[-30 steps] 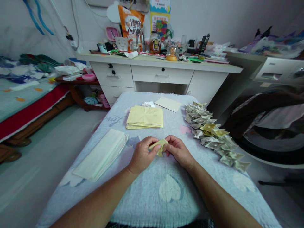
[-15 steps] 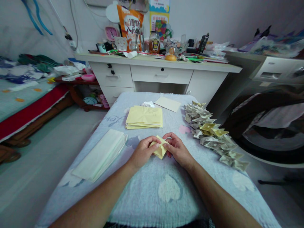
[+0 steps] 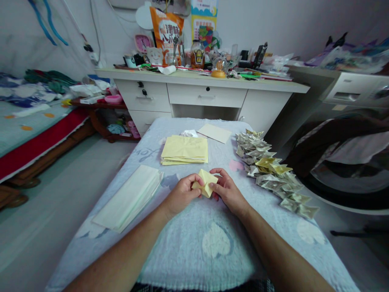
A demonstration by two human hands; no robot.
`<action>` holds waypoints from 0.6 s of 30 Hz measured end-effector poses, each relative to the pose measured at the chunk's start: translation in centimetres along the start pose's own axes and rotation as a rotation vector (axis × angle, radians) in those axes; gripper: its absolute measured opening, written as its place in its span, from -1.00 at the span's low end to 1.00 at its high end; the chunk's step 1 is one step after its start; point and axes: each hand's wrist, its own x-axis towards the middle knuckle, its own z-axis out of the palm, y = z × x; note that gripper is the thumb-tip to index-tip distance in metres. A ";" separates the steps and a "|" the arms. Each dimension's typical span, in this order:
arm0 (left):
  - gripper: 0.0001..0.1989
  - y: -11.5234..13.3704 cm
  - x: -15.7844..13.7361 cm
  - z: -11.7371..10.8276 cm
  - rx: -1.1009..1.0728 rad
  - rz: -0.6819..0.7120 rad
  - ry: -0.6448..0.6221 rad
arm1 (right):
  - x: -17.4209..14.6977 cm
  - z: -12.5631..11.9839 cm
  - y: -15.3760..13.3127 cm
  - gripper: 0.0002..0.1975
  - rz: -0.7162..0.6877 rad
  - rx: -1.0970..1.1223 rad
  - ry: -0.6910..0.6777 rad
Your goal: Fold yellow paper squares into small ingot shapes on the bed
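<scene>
Between my two hands is a small piece of folded yellow paper (image 3: 206, 179), creased into a pointed shape and held just above the cloth. My left hand (image 3: 186, 190) pinches its left corner between thumb and fingers. On the other side, my right hand (image 3: 227, 189) grips the right edge, thumb on top and some fingertips hidden behind the paper. Beyond them lies a stack of yellow paper sheets (image 3: 184, 149). A pile of long white folded paper (image 3: 129, 198) rests to the left. Several folded paper pieces (image 3: 270, 172), mostly greyish with some yellow, stand in rows at the right.
A patterned blue cloth (image 3: 170, 251) covers the table. A pale card (image 3: 214, 133) and a crumpled white tissue (image 3: 189, 133) lie towards the back. Behind is a white desk (image 3: 206, 95) crowded with items; a washing machine (image 3: 349, 105) stands at right, a bed (image 3: 36, 134) at left.
The yellow paper has turned slightly in my fingers, and its upper part now stands up more and shows a larger face. Both hands stay in nearly the same place.
</scene>
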 end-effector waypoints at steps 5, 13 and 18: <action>-0.88 -0.4 0.1 -0.1 -0.017 0.034 -0.012 | -0.2 0.2 -0.1 -0.45 0.015 -0.005 -0.125; -0.87 -0.6 0.1 -0.2 -0.005 -0.024 -0.088 | -0.3 0.2 -0.2 -0.50 0.016 -0.030 -0.123; -0.93 -1.5 0.1 -0.6 0.208 0.024 -0.045 | -0.1 0.4 -0.2 -0.53 0.009 -0.034 -0.091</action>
